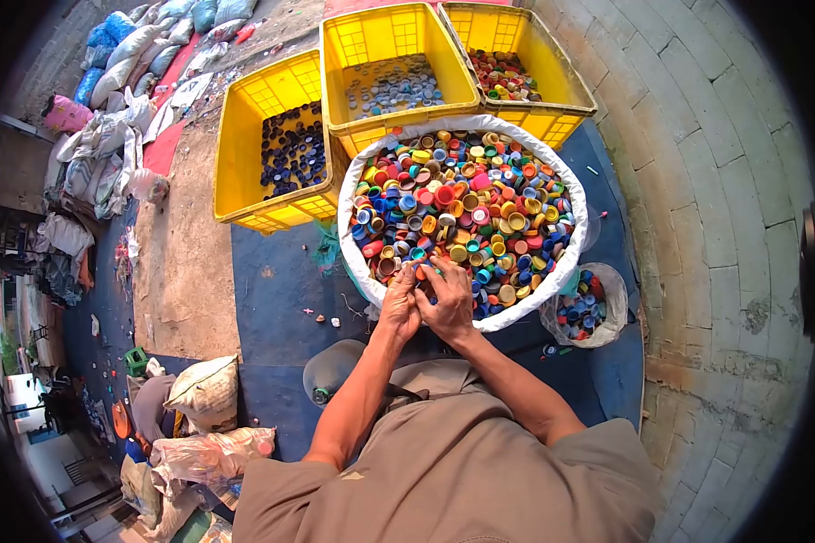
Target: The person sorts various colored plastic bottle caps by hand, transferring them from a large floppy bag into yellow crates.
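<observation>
Head view, looking down. Both forearms reach forward from the seated person, and the hands meet at the near rim of the white sack (pixel 347 226). The left hand (pixel 400 306) and right hand (pixel 451 303) touch side by side, knuckles up, with fingers bent down into the edge of the pile. Grip, both hands: fingers curled and bunched close together over the caps. Cannot tell whether either hand is pinching a cap, since the fingertips are hidden among them. The bottle caps (pixel 466 204) fill the sack to the brim in mixed colours: red, orange, yellow, blue, green and pink. The sack stands on a blue mat (pixel 281 281), directly in front of the person. Three yellow crates sit beyond the sack, touching or just beside its far rim. The left crate (pixel 244 136) holds dark blue caps (pixel 292 149), the middle crate (pixel 371 36) holds pale grey-blue caps (pixel 394 86), and the right crate (pixel 552 54) holds mixed red and green caps (pixel 503 77). A small clear bag (pixel 611 290) sits just beside the sack on the right, part-filled with blue and red caps. Stone paving (pixel 715 181) lies to the right of the mat. Stuffed sacks (pixel 109 154) are piled well apart at far left, and another filled bag (pixel 206 391) lies near the person's left side.
</observation>
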Demonstrator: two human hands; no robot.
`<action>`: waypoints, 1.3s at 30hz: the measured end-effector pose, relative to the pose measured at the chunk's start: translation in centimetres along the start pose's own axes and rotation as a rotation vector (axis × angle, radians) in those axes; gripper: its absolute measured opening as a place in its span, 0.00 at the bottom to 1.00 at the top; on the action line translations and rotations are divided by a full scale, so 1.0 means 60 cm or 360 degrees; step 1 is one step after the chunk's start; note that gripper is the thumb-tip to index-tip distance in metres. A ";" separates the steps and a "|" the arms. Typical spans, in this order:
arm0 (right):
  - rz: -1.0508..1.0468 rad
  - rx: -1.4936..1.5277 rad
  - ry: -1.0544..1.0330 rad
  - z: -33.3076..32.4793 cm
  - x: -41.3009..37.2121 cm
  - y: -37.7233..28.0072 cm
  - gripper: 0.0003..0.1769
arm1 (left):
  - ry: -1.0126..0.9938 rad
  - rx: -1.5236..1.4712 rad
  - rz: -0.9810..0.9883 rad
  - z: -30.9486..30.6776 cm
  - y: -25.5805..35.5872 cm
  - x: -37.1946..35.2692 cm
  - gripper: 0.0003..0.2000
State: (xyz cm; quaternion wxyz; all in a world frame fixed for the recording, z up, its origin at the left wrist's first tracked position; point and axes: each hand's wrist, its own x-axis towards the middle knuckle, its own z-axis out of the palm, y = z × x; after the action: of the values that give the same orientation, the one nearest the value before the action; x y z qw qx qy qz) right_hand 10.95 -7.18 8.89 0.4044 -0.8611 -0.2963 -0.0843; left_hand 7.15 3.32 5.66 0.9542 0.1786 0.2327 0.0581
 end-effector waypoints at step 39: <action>0.1032 -0.0697 0.0020 -0.112 -0.107 0.280 0.33 | 0.0214 -0.0175 -0.0615 -0.006 -0.041 0.039 0.07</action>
State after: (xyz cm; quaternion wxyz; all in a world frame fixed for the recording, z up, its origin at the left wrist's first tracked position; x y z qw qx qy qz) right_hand 16.09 -23.36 -0.01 0.2185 -0.9755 0.0186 -0.0185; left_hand 9.11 1.59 3.49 0.9383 0.0740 0.3222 -0.1015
